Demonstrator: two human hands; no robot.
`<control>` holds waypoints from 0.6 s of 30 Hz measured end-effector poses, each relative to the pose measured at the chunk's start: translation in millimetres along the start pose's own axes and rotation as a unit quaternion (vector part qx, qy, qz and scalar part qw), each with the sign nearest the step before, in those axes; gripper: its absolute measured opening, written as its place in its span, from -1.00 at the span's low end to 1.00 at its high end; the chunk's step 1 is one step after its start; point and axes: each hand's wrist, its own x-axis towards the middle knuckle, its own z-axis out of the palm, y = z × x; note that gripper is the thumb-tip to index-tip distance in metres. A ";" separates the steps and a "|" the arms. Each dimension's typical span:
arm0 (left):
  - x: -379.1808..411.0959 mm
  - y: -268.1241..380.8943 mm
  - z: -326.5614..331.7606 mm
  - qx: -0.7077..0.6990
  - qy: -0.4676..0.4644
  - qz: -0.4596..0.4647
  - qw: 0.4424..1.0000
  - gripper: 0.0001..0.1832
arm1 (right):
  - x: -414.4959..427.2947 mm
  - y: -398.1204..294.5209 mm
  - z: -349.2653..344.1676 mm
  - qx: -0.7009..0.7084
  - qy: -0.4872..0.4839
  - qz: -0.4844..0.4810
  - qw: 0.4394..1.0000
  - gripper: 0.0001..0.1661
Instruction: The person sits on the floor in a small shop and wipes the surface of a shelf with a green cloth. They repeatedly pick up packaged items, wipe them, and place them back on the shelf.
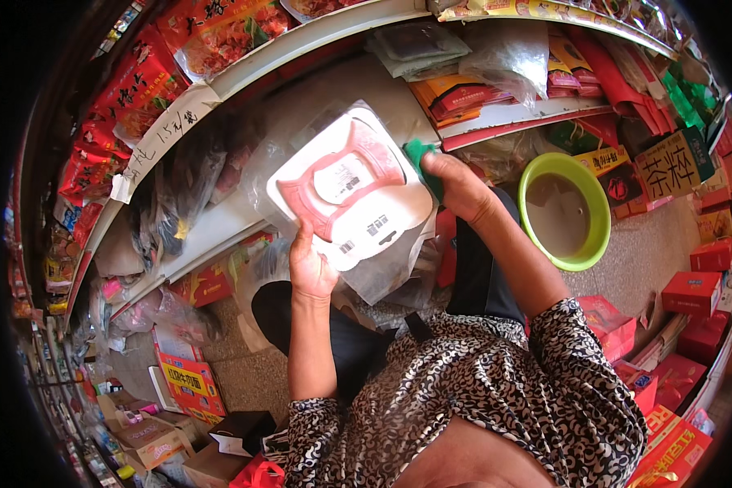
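Note:
My left hand [312, 268] grips the lower left edge of a white card package [402, 229] in a clear plastic bag [378, 277], its thumb on the front. A pink garment [317, 210], which looks like underwear, is wrapped on the card. At the card's upper right side, my right hand [454, 183] holds a green cloth [422, 160] that touches or lies close to the package edge. The package is tilted over my lap, in front of a shelf [354, 91].
A green plastic basin [604, 226] with cloudy water stands on the floor to the right. Red food packets [219, 36] line the upper shelf. Orange packets [463, 97] lie on the lower shelf. Red boxes [692, 293] stand at right, cardboard boxes [152, 439] at lower left.

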 end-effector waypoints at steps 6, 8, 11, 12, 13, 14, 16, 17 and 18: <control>13.0 6.8 4.7 0.146 0.039 0.065 0.986 -0.38 | -9.6 1.3 37.5 -0.142 0.086 -0.044 0.985 -0.71; 11.3 5.1 4.7 0.307 0.167 0.141 0.926 -0.36 | -11.7 2.8 39.7 -0.229 0.138 -0.132 0.955 -0.70; -8.5 -10.0 31.4 0.298 0.041 0.162 0.940 -0.07 | -21.5 13.1 61.9 -0.616 0.208 -0.222 0.727 -0.68; -14.7 -17.6 43.8 0.266 -0.005 0.154 0.952 0.08 | -19.6 20.6 77.8 -0.624 0.191 -0.346 0.674 -0.67; -15.2 -21.6 61.3 0.231 -0.059 0.150 0.960 0.06 | -26.5 28.9 83.1 -0.751 0.143 -0.283 0.580 -0.58; -16.6 -26.4 62.5 0.224 -0.045 0.153 0.961 -0.02 | -32.1 39.2 88.1 -0.762 0.087 -0.314 0.560 -0.51; -14.5 -26.6 63.8 0.176 0.014 0.133 0.975 -0.19 | -36.0 51.2 99.2 -0.770 0.015 -0.346 0.536 -0.41; -12.8 -22.1 68.1 0.139 0.007 0.133 0.981 -0.24 | -36.5 54.2 103.2 -0.769 -0.003 -0.348 0.536 -0.39; -13.2 -17.7 64.9 0.088 0.006 0.102 0.991 -0.26 | -39.4 57.1 104.5 -0.753 -0.028 -0.311 0.579 -0.29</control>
